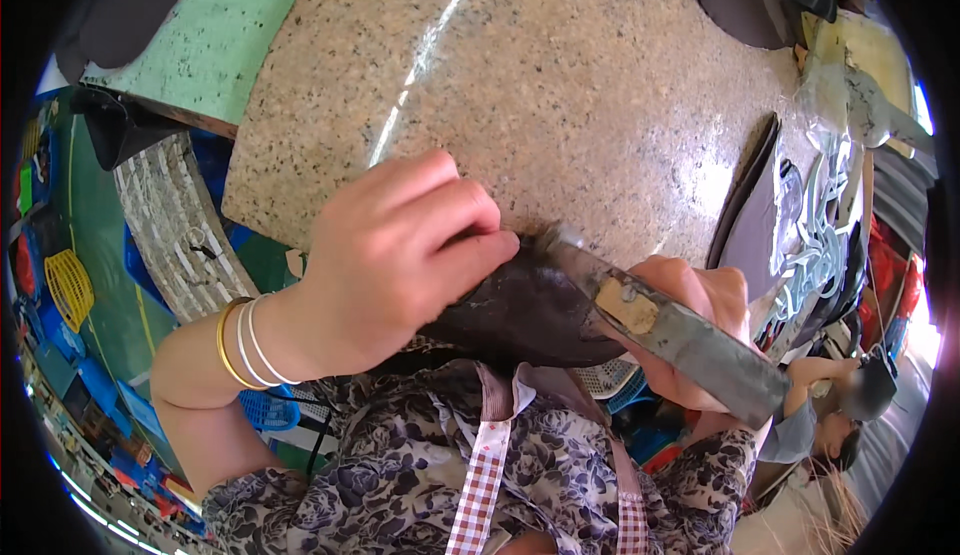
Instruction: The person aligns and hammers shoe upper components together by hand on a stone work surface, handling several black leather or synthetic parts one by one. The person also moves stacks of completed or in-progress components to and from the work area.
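Two hands work at the speckled granite tabletop (560,85): the left hand (390,265) pinches a dark leather piece (520,310) and the right hand (690,330) grips a flat metal blade (670,330), whose edge lies close enough that a slip could nick the left fingertips (490,250).

You've got a dark, roughly triangular leather piece (520,310) lying flat at the near edge of the speckled granite worktop (560,85), with a flat, worn metal blade (660,325) angled across it.
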### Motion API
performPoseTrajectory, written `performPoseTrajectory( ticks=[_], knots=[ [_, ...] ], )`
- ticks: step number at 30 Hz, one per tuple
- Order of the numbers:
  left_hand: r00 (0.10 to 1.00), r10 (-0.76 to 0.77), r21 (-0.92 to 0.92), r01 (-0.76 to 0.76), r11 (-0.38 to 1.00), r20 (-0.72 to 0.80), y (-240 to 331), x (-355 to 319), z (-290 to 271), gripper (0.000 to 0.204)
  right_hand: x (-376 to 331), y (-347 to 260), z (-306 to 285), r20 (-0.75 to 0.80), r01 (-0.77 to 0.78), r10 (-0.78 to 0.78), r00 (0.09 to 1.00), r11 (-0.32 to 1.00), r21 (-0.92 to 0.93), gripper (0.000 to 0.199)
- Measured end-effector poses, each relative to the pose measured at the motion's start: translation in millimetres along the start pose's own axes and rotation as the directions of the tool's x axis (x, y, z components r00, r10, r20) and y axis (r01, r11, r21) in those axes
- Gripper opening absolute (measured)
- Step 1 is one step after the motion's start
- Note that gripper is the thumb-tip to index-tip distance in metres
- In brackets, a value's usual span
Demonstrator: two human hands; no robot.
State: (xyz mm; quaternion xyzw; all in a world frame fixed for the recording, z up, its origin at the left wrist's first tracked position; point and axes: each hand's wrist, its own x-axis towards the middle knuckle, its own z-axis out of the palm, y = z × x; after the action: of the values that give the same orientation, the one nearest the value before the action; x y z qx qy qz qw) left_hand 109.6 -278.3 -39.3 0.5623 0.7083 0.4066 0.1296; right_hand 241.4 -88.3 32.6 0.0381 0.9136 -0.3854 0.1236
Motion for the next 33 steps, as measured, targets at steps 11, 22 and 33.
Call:
performPoseTrajectory(
  ticks=[11, 22, 33],
  knots=[
    [0.99, 0.067, 0.245, -0.036, 0.969, -0.121, 8.7, -14.5, 6.1, 0.028, 9.8, -10.2, -7.4, 0.083, 0.188, -0.173, 0.981, 0.958, -0.218, 0.021],
    [0.976, 0.006, 0.31, 0.063, 0.949, -0.217, 25.1, -30.0, 20.1, 0.031, 11.9, -18.7, -3.0, 0.119, 0.142, -0.11, 0.987, 0.94, -0.31, 0.021],
    [0.962, -0.078, 0.199, 0.134, 0.971, -0.263, 14.3, -32.3, 13.5, 0.041, 3.8, -13.9, -0.9, 0.083, -0.054, 0.076, 0.994, 0.968, -0.244, 0.024]
  ],
)
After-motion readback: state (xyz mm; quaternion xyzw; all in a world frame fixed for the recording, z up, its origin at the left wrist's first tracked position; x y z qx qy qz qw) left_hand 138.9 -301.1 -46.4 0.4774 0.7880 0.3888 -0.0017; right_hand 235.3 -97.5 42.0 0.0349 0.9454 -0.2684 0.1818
